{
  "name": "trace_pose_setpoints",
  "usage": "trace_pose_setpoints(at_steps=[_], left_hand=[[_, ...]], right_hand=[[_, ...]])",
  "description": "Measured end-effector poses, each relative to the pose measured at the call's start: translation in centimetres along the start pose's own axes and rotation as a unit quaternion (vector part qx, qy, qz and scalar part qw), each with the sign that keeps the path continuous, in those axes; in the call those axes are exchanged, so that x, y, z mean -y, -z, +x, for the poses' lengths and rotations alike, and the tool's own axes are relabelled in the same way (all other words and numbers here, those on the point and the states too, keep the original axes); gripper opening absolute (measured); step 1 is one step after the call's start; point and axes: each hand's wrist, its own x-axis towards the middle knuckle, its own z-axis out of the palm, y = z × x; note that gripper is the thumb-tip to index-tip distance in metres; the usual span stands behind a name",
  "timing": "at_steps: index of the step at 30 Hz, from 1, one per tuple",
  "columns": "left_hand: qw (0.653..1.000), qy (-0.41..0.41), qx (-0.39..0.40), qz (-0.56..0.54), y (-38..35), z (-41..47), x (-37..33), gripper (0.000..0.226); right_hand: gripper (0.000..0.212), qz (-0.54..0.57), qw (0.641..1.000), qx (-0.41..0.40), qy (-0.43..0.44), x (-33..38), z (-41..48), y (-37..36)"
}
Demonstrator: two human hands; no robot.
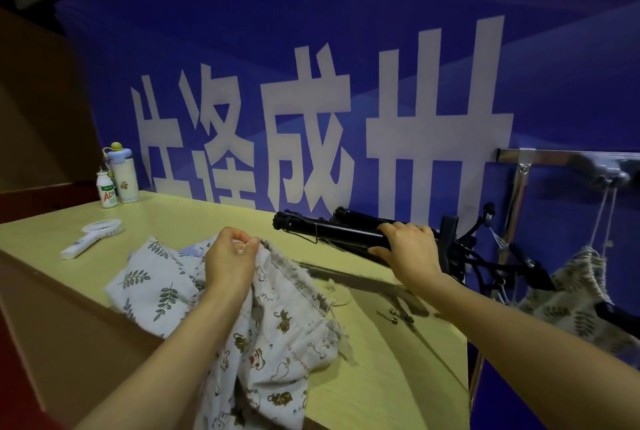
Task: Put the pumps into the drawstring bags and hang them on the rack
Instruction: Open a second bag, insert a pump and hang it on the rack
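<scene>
Closest to me, the left hand pinches the rim of the animal-print bag, which lies slack over the near edge of the table; thumb and fingers are closed on the cloth at the mouth, lifting it open. Under and beside that bag sits a leaf-print bag, flat and apparently unfilled, though I cannot see inside it. A few small metal fittings lie loose on the table just right of the bags.

Further out, the right hand is wrapped around the barrel of a black pump, holding it off the tabletop, its head pointing left toward the bag mouth. The pump is not yet in the bag; by my reading, this is the moment just before it gets fed in. More black pump parts and hose sit bunched behind that hand, near the table's end.

Beyond the table's right end stands the rack, and from one hook a filled leaf-print bag hangs by its cord, so at least one pump looks done. Left to do: slide this pump in, pull the cord, hang it, then likely the spare bag too.

At the far left corner stand a bottle, a small drink and a hand fan, all well clear of the work
</scene>
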Motion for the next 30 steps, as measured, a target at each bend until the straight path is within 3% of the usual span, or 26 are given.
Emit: trace_pose_setpoints(at_steps=[7, 15, 19, 24, 30], left_hand=[[0.997, 0.071, -0.028, -0.028, 3.9, 0.2, 0.5, 0.012], [0.982, 0.144, -0.068, -0.106, 8.1, 0.3, 0.7, 0.02], [0.988, 0.098, -0.084, -0.079, 9.8, -0.1, -0.5, 0.019], [0.995, -0.004, -0.059, 0.074, 11.1, -0.9, -1.5, 0.011], [0.983, -0.079, -0.137, 0.092, 11.3, -1.6, -1.7, 0.011]], right_hand=[[0.046, 0.072, 0.993, -0.059, 0.067, 2.2, -1.3, 3.6], [0.045, 0.082, 0.977, -0.056, 0.187, 4.0, -4.0, 7.5], [0.042, 0.055, 0.972, -0.076, 0.216, 4.0, -4.5, 8.7], [0.042, -0.009, 0.958, -0.119, 0.26, 4.0, -4.5, 8.8], [0.045, -0.034, 0.943, -0.158, 0.291, 4.8, -4.9, 9.3]])
